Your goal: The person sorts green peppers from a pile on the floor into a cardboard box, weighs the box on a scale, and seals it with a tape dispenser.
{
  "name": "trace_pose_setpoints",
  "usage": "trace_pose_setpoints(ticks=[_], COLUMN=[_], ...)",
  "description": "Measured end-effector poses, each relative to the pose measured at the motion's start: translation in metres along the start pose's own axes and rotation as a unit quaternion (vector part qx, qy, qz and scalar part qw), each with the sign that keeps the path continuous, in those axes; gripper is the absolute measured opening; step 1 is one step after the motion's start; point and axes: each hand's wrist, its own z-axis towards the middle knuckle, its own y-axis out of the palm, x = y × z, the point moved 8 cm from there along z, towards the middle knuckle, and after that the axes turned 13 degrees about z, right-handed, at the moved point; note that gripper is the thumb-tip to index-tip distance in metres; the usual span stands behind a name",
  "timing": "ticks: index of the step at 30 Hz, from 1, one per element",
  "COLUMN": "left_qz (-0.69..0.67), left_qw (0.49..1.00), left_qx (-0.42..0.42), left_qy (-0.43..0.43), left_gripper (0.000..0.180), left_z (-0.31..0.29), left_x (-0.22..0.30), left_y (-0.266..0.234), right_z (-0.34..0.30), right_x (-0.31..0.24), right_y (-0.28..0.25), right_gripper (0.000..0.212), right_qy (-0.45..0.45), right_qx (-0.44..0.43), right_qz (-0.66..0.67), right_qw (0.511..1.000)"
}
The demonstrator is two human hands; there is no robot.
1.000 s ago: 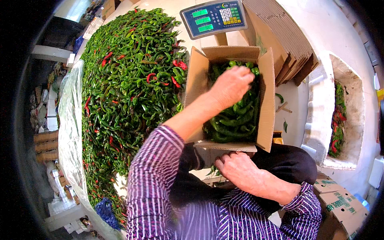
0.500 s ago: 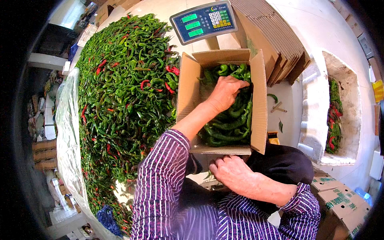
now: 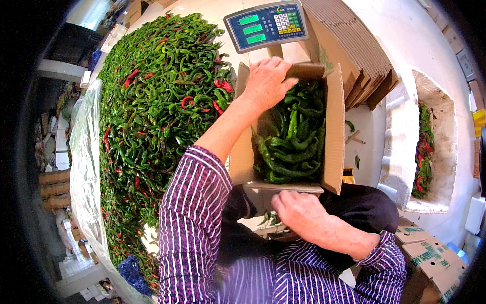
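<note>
An open cardboard box (image 3: 334, 131) stands in front of me, with long green peppers (image 3: 296, 144) in it. My left hand (image 3: 268, 83) is at its far left corner, fingers over the far edge and thumb on the inner side, gripping the cardboard. Just below the near flap (image 3: 283, 187), my right hand (image 3: 306, 213) is curled with its knuckles up; whatever its fingers hold, if anything, is hidden. A scale display (image 3: 267, 26) with lit green panels rises behind the box.
A large heap of green and red peppers (image 3: 157, 101) spreads on the left beside clear plastic sheeting (image 3: 86, 177). Flattened cardboard (image 3: 349, 50) is stacked at far right. A white foam box (image 3: 443, 116) with peppers stands right. Printed cartons (image 3: 430, 253) lie near right.
My left hand has come up out of the box, from over the peppers to the far left corner. The peppers inside are more exposed. My right hand stays by the near flap.
</note>
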Motion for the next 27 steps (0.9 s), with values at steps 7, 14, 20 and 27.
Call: trace_pose_setpoints(ticks=[7,14,20,27], left_qz=[-0.149,-0.016,-0.054,-0.069], left_qw=[0.976,0.938,0.947,0.945], left_qx=[-0.127,-0.308,-0.287,-0.294], left_qy=[0.095,0.160,0.134,0.128], left_gripper=[0.072,0.137,0.138,0.141], left_z=[-0.044,-0.084,-0.088,-0.080], left_x=[-0.005,0.032,0.028,0.031], left_y=[0.042,0.044,0.051,0.051], right_z=[0.009,0.015,0.005,-0.036], right_x=[0.053,0.090,0.089,0.177], right_y=[-0.023,-0.012,-0.066,-0.107], right_gripper=[0.028,0.028,0.009,0.023], right_qy=[0.090,0.126,0.147,0.320], right_qx=[0.130,0.058,0.022,0.055], right_qz=[-0.002,0.094,0.111,0.462], right_qw=[0.987,0.986,0.983,0.826])
